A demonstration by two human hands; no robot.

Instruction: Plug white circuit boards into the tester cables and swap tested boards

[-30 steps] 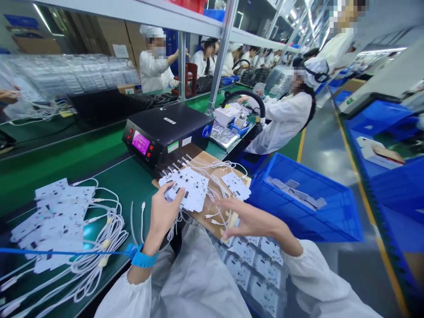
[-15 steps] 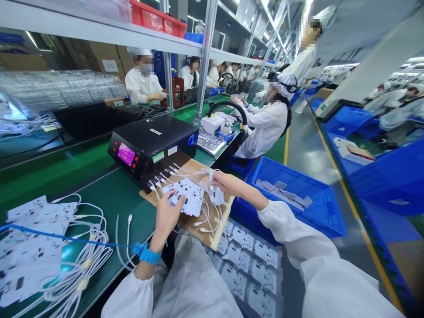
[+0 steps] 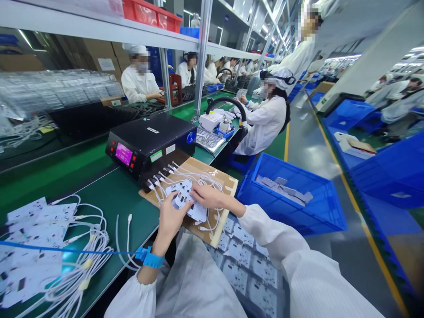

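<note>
My left hand [image 3: 172, 215] grips a white circuit board [image 3: 182, 196] with dark parts on it, thumb and fingers at its near-left edge. Fingers closed, my right hand [image 3: 207, 196] reaches in from the right and pinches at the same board's right side. Just under it lies another white board [image 3: 198, 213], partly covered. Both are above a brown cardboard sheet [image 3: 222, 177]. White cables [image 3: 212, 180] run over the cardboard behind my hands. A blue wrist strap [image 3: 153, 259] with a cord is on my left wrist.
A black box with a pink screen [image 3: 150, 143] stands behind the cardboard. White boards [image 3: 31, 247] and bundled cables [image 3: 84, 265] lie at left. A blue crate [image 3: 298, 194] stands at right, above a tray of boards [image 3: 250, 265]. A co-worker [image 3: 265, 117] sits beyond.
My right hand has moved left, from holding a white piece apart at the right of the cardboard to the board in my left hand. The view has shifted slightly.
</note>
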